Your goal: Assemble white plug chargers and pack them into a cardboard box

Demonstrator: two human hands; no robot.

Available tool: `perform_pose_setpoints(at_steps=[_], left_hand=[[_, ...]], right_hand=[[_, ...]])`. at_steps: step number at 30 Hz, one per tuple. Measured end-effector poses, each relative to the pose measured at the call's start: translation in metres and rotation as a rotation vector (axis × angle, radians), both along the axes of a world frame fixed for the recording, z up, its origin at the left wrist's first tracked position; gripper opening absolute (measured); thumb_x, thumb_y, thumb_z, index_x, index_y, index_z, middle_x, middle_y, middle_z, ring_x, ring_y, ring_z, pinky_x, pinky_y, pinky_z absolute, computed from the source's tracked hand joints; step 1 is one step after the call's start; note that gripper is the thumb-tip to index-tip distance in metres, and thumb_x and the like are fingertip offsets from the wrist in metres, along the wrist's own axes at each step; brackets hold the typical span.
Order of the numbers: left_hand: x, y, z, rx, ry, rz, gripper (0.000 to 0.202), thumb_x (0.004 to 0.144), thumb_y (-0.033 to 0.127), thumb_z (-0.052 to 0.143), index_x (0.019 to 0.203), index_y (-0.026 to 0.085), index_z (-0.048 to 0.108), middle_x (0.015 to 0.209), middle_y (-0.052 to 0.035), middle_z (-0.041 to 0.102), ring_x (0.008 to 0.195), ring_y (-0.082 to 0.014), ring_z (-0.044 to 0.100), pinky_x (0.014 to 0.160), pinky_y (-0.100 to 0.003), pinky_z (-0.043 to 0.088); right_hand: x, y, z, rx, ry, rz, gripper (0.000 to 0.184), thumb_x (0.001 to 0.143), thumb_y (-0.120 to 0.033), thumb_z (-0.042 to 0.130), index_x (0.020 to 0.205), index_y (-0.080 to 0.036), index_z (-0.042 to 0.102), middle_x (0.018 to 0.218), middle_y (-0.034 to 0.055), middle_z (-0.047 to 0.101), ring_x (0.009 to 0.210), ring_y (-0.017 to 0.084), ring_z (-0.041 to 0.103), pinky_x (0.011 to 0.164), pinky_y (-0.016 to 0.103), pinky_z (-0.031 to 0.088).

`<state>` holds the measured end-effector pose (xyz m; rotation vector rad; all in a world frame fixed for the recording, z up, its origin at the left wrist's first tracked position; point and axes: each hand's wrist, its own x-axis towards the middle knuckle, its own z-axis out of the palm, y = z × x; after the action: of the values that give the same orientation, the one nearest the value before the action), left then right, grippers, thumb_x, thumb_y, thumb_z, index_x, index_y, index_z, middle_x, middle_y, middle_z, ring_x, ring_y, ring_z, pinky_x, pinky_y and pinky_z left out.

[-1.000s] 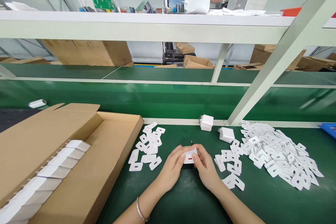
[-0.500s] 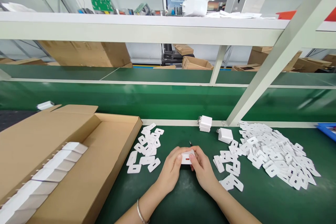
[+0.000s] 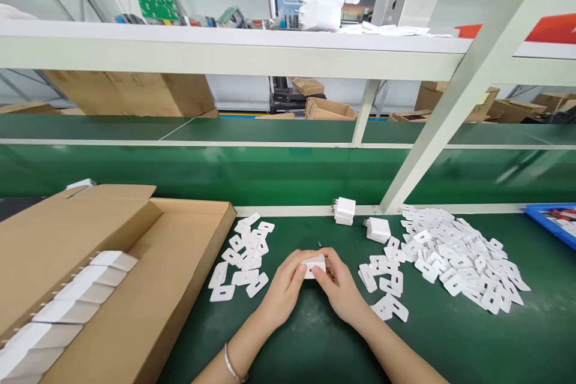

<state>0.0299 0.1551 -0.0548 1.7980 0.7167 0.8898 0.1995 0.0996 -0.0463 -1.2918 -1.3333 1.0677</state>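
My left hand (image 3: 282, 288) and my right hand (image 3: 338, 288) meet over the green mat, both closed round a small white charger block (image 3: 314, 265). The block rests low, close to the mat, with fingers on either side of it. Two more white charger blocks (image 3: 344, 210) (image 3: 378, 229) lie just beyond my hands. A small group of white flat tabs (image 3: 243, 255) sits left of my hands. A big heap of the same tabs (image 3: 454, 255) spreads to the right, with a few strays (image 3: 384, 288) near my right wrist.
An open cardboard box (image 3: 180, 264) at the left holds a row of white blocks (image 3: 67, 306). A green conveyor belt (image 3: 270, 171) runs behind the mat, under a white shelf frame with a slanted post (image 3: 432, 138). A blue tray (image 3: 551, 219) sits at the right edge.
The block has turned in my fingers: the red mark on its face no longer shows. My hands stay together in the same spot; the view has shifted slightly.
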Motion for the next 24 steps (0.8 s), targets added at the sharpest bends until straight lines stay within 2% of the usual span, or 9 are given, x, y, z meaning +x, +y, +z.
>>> perform_pose_setpoints(at_steps=[3,7,10,12,15,17,19,22,24], left_hand=[[-0.002,0.001,0.002,-0.097,0.080,-0.040,0.042,0.109,0.049,0.044,0.144,0.030,0.057,0.138,-0.0089,0.065,0.128,-0.0276,0.060,0.111,-0.044,0.046],[-0.003,0.007,-0.006,-0.132,0.168,0.015,0.052,0.105,0.045,0.054,0.154,0.030,0.043,0.135,-0.0087,0.066,0.124,-0.0272,0.064,0.112,-0.047,0.048],[-0.005,0.016,-0.018,0.011,0.205,0.150,0.044,0.102,0.040,0.059,0.142,0.026,0.051,0.135,-0.0107,0.066,0.123,-0.0293,0.064,0.109,-0.049,0.050],[-0.009,0.023,-0.025,0.136,0.271,0.281,0.042,0.100,0.037,0.060,0.139,0.024,0.052,0.132,-0.0122,0.067,0.122,-0.0322,0.064,0.105,-0.052,0.051],[-0.015,0.032,-0.030,0.300,0.402,0.418,0.039,0.099,0.033,0.061,0.136,0.022,0.054,0.129,-0.0136,0.068,0.120,-0.0356,0.063,0.101,-0.054,0.052],[-0.019,0.035,-0.031,0.372,0.474,0.455,0.038,0.099,0.031,0.062,0.134,0.021,0.055,0.127,-0.0136,0.070,0.117,-0.0363,0.063,0.099,-0.054,0.052],[-0.021,0.038,-0.031,0.412,0.534,0.487,0.036,0.097,0.031,0.064,0.132,0.021,0.058,0.124,-0.0131,0.070,0.115,-0.0373,0.061,0.098,-0.055,0.052],[-0.022,0.039,-0.030,0.432,0.583,0.541,0.036,0.092,0.030,0.070,0.126,0.021,0.063,0.122,-0.0140,0.066,0.115,-0.0388,0.059,0.098,-0.056,0.051],[-0.021,0.039,-0.028,0.415,0.545,0.556,0.040,0.089,0.030,0.071,0.127,0.020,0.063,0.125,-0.0146,0.063,0.117,-0.0385,0.058,0.100,-0.057,0.050]], right_hand=[[0.007,0.001,0.005,0.002,-0.067,0.011,0.035,0.102,-0.057,0.057,0.113,-0.024,0.056,0.085,-0.0015,0.060,0.073,0.016,0.054,0.067,0.029,0.043],[0.021,0.004,0.017,0.073,-0.283,0.037,0.027,0.107,-0.043,0.046,0.126,-0.026,0.056,0.095,0.0021,0.067,0.080,0.019,0.062,0.075,0.034,0.052],[0.047,0.011,0.029,0.287,-0.596,-0.203,0.037,0.097,-0.028,0.053,0.133,-0.024,0.055,0.114,0.0098,0.067,0.103,0.027,0.064,0.093,0.045,0.053],[0.075,0.016,0.035,0.388,-0.788,-0.393,0.052,0.087,-0.019,0.054,0.139,-0.022,0.052,0.132,0.0147,0.063,0.123,0.034,0.058,0.106,0.054,0.047],[0.122,0.021,0.036,0.246,-0.945,-0.478,0.070,0.083,-0.017,0.051,0.152,-0.020,0.040,0.154,0.0165,0.051,0.144,0.036,0.047,0.114,0.056,0.041],[0.147,0.021,0.032,0.069,-0.987,-0.441,0.068,0.085,-0.021,0.051,0.152,-0.019,0.041,0.154,0.0176,0.054,0.140,0.037,0.053,0.109,0.055,0.045],[0.163,0.019,0.027,-0.050,-0.998,-0.402,0.060,0.086,-0.025,0.054,0.146,-0.020,0.048,0.137,0.0169,0.067,0.120,0.037,0.066,0.096,0.051,0.053],[0.165,0.016,0.022,-0.092,-0.999,-0.375,0.046,0.084,-0.032,0.061,0.129,-0.023,0.057,0.106,0.0095,0.077,0.091,0.032,0.072,0.076,0.041,0.054],[0.155,0.016,0.019,-0.093,-1.001,-0.356,0.038,0.083,-0.035,0.065,0.118,-0.024,0.059,0.098,0.0069,0.076,0.084,0.030,0.071,0.069,0.037,0.051]])
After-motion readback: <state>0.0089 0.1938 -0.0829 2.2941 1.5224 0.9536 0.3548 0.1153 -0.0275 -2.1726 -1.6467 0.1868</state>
